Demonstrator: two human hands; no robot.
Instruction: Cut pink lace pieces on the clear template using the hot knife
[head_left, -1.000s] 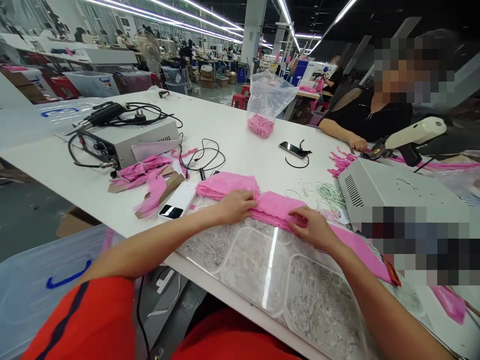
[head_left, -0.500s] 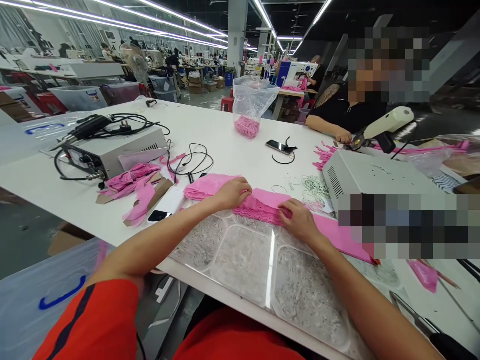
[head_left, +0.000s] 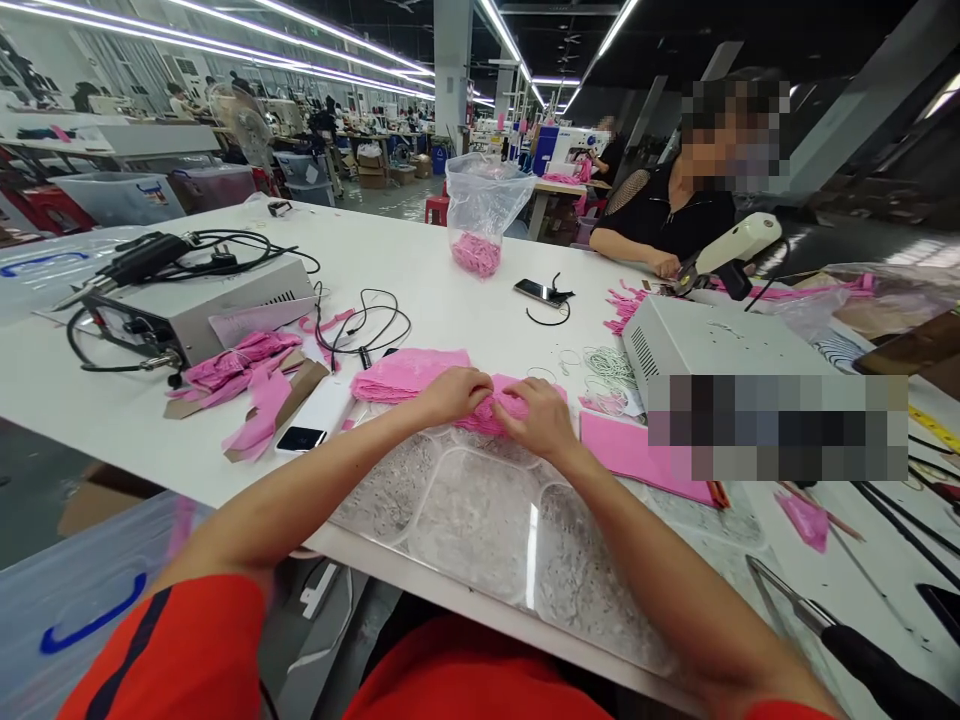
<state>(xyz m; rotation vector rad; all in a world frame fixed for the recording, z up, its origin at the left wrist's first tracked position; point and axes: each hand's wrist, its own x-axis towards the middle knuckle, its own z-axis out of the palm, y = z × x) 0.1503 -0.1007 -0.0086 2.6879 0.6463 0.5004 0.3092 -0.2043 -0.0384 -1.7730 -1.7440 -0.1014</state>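
Gripping pink lace stack point(head_left: 405, 372) on desk point(head_left: 420, 270): left hand point(head_left: 452, 393), right hand point(head_left: 538, 422) both curled, pinching bunched middle; stack's long axis left-right, both hands equally near.

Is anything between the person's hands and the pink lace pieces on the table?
Nothing visible. The left hand and right hand both lie directly on the pink lace pieces, fingertips close together.

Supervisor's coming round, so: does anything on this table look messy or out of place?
Yes: loose pink strips sprawl over cardboard scraps beside the phone near the table edge, and a black cable lies tangled by the grey box.
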